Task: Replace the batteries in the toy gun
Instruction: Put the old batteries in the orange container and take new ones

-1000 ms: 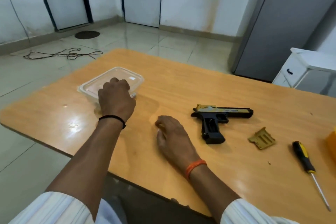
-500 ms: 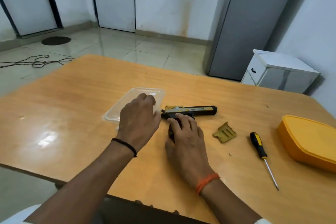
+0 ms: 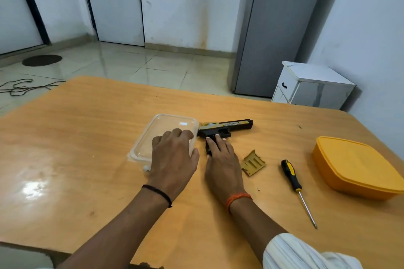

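Observation:
The black and gold toy gun (image 3: pixel 227 127) lies on its side in the middle of the wooden table (image 3: pixel 87 137), barrel pointing right. My right hand (image 3: pixel 222 160) lies flat on its grip, with straight fingers reaching up to the trigger area. The grip is mostly hidden under them. My left hand (image 3: pixel 175 156) holds the near right corner of a clear plastic container (image 3: pixel 157 129), fingers bent over its top and thumb along its right wall. The container touches the gun's rear end. A gold battery cover (image 3: pixel 253 162) lies loose to the right of my right hand.
A small screw (image 3: pixel 258 189) lies near the cover. A black and yellow screwdriver (image 3: pixel 291 176) lies further right, tip toward me. A yellow lidded box (image 3: pixel 358 166) sits at the right edge. A small white object (image 3: pixel 146 168) lies at the clear container's near corner.
My left hand has dragged the clear container right until it meets the gun. My right hand moved from the bare table onto the gun's grip. The camera turned right.

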